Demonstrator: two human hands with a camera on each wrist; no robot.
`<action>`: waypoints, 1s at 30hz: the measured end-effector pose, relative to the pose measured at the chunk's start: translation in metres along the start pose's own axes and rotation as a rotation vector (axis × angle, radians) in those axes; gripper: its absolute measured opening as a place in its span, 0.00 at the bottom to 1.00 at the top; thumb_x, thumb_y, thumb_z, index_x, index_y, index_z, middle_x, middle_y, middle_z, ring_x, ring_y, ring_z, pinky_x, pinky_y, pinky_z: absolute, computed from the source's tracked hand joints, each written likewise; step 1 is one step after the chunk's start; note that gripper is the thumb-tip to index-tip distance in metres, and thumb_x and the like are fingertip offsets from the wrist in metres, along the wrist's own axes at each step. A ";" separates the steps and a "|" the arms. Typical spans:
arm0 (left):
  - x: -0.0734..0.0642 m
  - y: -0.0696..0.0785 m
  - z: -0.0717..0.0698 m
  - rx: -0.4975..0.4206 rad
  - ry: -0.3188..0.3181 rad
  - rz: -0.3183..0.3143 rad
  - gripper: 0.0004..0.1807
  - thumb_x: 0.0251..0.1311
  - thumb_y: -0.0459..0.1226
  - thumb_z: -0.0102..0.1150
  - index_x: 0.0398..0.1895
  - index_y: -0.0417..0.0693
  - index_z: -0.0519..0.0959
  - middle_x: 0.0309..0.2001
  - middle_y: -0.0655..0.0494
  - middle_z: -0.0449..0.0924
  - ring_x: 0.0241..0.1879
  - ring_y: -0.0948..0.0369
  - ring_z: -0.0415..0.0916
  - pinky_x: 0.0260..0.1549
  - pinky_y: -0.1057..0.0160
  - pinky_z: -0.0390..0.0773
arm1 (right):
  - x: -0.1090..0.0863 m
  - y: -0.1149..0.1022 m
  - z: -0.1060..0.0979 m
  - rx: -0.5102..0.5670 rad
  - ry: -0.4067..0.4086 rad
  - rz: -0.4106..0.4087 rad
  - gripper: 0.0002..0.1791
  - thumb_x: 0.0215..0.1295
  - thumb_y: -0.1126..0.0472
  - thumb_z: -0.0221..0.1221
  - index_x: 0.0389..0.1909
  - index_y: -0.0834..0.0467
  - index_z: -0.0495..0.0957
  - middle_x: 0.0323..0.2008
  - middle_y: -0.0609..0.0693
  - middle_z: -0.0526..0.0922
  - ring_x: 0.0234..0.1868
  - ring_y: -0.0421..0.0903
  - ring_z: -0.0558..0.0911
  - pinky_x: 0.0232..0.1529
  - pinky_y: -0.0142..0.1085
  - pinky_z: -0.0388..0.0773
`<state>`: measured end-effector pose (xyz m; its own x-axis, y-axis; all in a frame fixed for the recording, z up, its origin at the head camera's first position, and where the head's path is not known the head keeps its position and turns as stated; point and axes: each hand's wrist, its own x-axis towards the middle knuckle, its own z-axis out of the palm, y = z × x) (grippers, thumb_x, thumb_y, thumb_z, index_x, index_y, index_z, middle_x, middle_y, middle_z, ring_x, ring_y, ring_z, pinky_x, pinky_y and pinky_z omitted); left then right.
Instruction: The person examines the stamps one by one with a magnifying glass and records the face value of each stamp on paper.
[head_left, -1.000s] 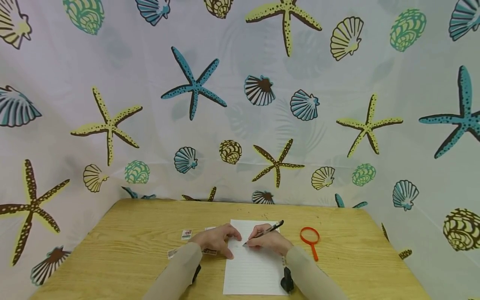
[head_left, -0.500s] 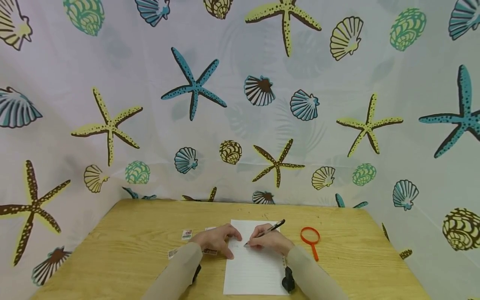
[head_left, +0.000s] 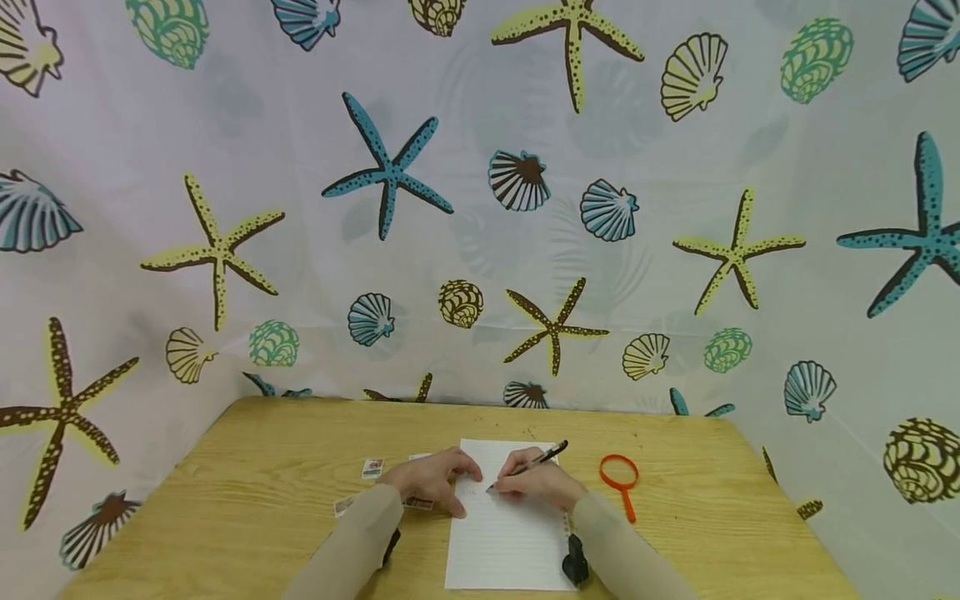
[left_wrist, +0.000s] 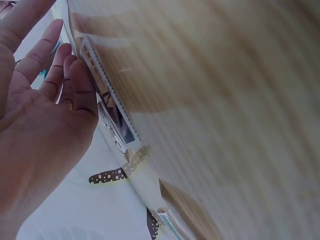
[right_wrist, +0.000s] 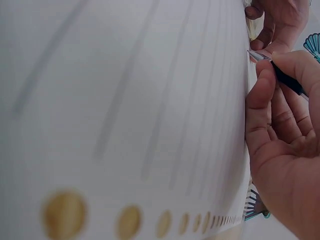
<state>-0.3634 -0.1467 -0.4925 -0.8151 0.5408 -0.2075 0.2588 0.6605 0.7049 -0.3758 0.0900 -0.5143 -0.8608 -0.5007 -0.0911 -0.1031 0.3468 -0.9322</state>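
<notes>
A white lined sheet of paper [head_left: 510,542] with punched holes along its right edge lies on the wooden table. My right hand [head_left: 543,482] pinches a black pen [head_left: 551,452], its tip touching the upper part of the sheet; the right wrist view shows the pen [right_wrist: 287,80] between thumb and fingers. On the sheet's left edge rests my left hand [head_left: 431,477], fingers spread and holding nothing. Small faint marks stand near the pen tip. Beside and partly under the left hand lie several stamps, one stamp [head_left: 372,468] to its upper left and another stamp [left_wrist: 110,95] close to its fingers.
A red magnifying glass [head_left: 619,473] lies on the table [head_left: 697,500] right of the paper. A white curtain [head_left: 465,242] printed with starfish and shells hangs behind and at both sides of the table.
The pen and right hand shift very slightly, right and then back left, while the tip stays by the same line. My left hand keeps its place on the sheet.
</notes>
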 end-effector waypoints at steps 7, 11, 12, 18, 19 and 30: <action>-0.001 -0.001 0.000 0.011 0.000 -0.002 0.26 0.46 0.34 0.77 0.51 0.55 0.80 0.58 0.56 0.69 0.63 0.49 0.64 0.65 0.44 0.64 | -0.002 -0.004 0.001 0.003 -0.012 0.002 0.06 0.56 0.64 0.68 0.30 0.61 0.80 0.22 0.45 0.82 0.24 0.39 0.76 0.27 0.31 0.72; 0.000 -0.001 0.000 0.006 -0.003 0.003 0.26 0.47 0.34 0.76 0.51 0.55 0.79 0.57 0.56 0.69 0.63 0.50 0.65 0.64 0.44 0.64 | -0.003 -0.004 0.001 0.000 -0.021 -0.002 0.06 0.56 0.64 0.68 0.30 0.62 0.81 0.22 0.46 0.82 0.23 0.40 0.75 0.27 0.31 0.71; -0.001 -0.001 0.000 0.007 -0.003 0.005 0.26 0.47 0.34 0.76 0.52 0.55 0.79 0.57 0.56 0.69 0.63 0.50 0.65 0.64 0.44 0.64 | -0.003 -0.004 0.001 -0.001 -0.022 -0.002 0.07 0.56 0.64 0.68 0.31 0.62 0.81 0.22 0.46 0.81 0.23 0.40 0.75 0.27 0.31 0.71; -0.002 0.000 -0.001 0.009 -0.006 0.010 0.26 0.47 0.34 0.76 0.52 0.53 0.79 0.57 0.55 0.69 0.63 0.50 0.65 0.64 0.44 0.64 | -0.001 -0.003 0.001 -0.003 -0.018 0.011 0.06 0.57 0.62 0.68 0.30 0.59 0.81 0.23 0.45 0.82 0.24 0.40 0.76 0.28 0.31 0.72; -0.002 0.000 -0.002 0.005 -0.007 0.012 0.26 0.47 0.33 0.76 0.52 0.53 0.79 0.57 0.55 0.69 0.63 0.49 0.65 0.64 0.44 0.64 | -0.001 -0.003 0.001 -0.003 -0.015 0.016 0.06 0.57 0.62 0.68 0.30 0.59 0.81 0.23 0.46 0.82 0.24 0.40 0.76 0.28 0.31 0.72; -0.004 0.003 -0.001 0.017 -0.004 0.026 0.26 0.48 0.33 0.75 0.52 0.52 0.79 0.57 0.55 0.69 0.62 0.50 0.65 0.64 0.44 0.64 | -0.002 -0.004 -0.001 -0.011 -0.016 0.009 0.05 0.58 0.63 0.67 0.30 0.59 0.80 0.22 0.46 0.81 0.23 0.39 0.74 0.27 0.30 0.70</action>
<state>-0.3603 -0.1475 -0.4892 -0.8060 0.5599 -0.1922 0.2883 0.6549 0.6986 -0.3739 0.0904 -0.5106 -0.8534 -0.5105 -0.1050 -0.1013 0.3602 -0.9274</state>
